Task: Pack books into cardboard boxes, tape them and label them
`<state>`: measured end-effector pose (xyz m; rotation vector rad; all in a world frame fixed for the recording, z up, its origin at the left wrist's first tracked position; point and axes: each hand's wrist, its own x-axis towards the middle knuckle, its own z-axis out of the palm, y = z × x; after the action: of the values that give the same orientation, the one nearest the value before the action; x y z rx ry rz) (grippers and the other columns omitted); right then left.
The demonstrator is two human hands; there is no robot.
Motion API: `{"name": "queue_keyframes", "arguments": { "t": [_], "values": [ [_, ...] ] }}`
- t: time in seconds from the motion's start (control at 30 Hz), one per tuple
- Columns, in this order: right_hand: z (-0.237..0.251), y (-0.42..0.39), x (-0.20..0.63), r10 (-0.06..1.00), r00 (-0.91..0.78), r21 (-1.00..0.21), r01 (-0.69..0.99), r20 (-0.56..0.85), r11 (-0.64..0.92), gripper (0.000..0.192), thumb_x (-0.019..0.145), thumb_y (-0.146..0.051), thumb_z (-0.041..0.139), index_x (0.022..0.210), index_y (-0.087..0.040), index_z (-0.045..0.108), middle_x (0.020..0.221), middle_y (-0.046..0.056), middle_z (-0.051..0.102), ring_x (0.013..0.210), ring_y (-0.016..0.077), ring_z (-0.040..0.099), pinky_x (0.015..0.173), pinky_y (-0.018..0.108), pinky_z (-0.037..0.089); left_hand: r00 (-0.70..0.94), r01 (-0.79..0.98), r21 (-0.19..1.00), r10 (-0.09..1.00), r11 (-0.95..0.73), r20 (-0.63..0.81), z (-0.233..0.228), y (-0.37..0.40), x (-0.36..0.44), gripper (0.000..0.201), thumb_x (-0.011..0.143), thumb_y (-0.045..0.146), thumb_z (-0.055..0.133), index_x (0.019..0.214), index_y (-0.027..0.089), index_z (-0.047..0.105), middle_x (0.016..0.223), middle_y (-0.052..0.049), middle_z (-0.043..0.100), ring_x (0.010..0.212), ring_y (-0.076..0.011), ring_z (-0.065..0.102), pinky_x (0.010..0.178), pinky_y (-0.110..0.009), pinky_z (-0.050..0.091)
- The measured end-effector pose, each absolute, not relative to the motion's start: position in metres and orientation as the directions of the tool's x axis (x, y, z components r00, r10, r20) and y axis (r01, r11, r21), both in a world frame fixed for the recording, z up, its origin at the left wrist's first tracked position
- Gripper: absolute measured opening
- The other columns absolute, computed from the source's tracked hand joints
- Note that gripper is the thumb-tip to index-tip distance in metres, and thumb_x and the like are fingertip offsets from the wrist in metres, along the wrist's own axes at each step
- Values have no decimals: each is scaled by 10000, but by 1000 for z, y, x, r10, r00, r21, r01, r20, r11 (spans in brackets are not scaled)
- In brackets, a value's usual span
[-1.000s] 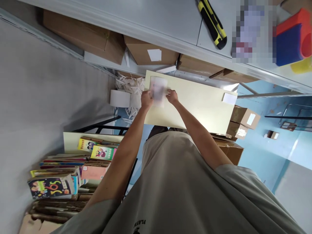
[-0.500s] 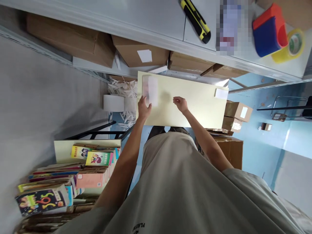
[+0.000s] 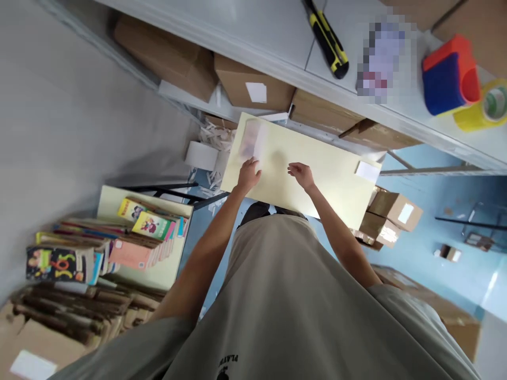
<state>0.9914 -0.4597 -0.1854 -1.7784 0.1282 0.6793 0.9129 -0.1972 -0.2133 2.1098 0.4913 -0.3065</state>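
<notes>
A pale translucent label lies flat near the far left corner of a cream table top. My left hand rests on the table just below it, fingertips at the label's near edge, fingers spread. A little to the right, my right hand hovers over the bare cream surface with loosely curled fingers and nothing visible in it. A second small white label sits at the table's far right corner.
A grey shelf above carries a yellow-black utility knife, a red-blue tape dispenser and a yellow tape roll. Cardboard boxes sit beneath it. A white paper roll and stacked books lie left; more boxes right.
Both hands held the label up a second ago. It now lies on the table; my right hand let go and moved right, my left hand slid back to its near edge.
</notes>
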Motion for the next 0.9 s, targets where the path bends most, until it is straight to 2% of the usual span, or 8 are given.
{"name": "queue_keyframes", "arguments": {
  "t": [0.13, 0.27, 0.47, 0.63, 0.9],
  "values": [
    [-184, -455, 1003, 397, 798, -886, -356, -454, -298, 498, 854, -660, 900, 1092, -229, 830, 1113, 110, 886, 998, 260, 868, 1094, 521, 711, 876, 469, 767, 339, -438, -342, -174, -206, 882, 435, 979, 173, 718, 1402, 180, 816, 1635, -199, 752, 1613, -415, 629, 1458, -612, 385],
    [-180, -424, 1009, 546, 747, -924, -275, -378, -264, 626, 836, -781, 890, 1124, -227, 836, 1131, 123, 888, 998, 266, 871, 1078, 530, 717, 832, 451, 804, 508, -388, -222, -127, -210, 835, 335, 996, 166, 682, 1272, 231, 862, 1458, -134, 855, 1439, -378, 758, 1377, -586, 500],
    [-146, -340, 984, 762, 595, -966, -171, -257, -192, 785, 801, -940, 895, 1146, -237, 856, 1142, 120, 900, 1019, 279, 884, 1064, 500, 738, 632, 479, 780, 775, -402, 11, -64, -202, 748, 220, 970, 159, 691, 1074, 246, 864, 1286, -88, 908, 1265, -309, 838, 1239, -488, 619],
    [-108, -274, 927, 907, 398, -990, -66, -140, -124, 828, 850, -1008, 823, 1182, -251, 865, 1169, 120, 904, 1049, 294, 894, 1049, 484, 752, 448, 485, 762, 870, -429, 205, -42, -185, 668, 139, 959, 193, 726, 983, 258, 846, 1199, -65, 913, 1183, -277, 865, 1170, -464, 651],
    [-77, -151, 770, 992, 124, -998, 41, -36, -42, 821, 919, -1004, 767, 1241, -255, 869, 1176, 114, 910, 1060, 294, 893, 1032, 471, 756, 98, 587, 757, 954, -286, 284, -37, -136, 494, 50, 977, 236, 773, 957, 256, 814, 1211, -66, 900, 1246, -294, 838, 1224, -499, 622]
  ]
}}
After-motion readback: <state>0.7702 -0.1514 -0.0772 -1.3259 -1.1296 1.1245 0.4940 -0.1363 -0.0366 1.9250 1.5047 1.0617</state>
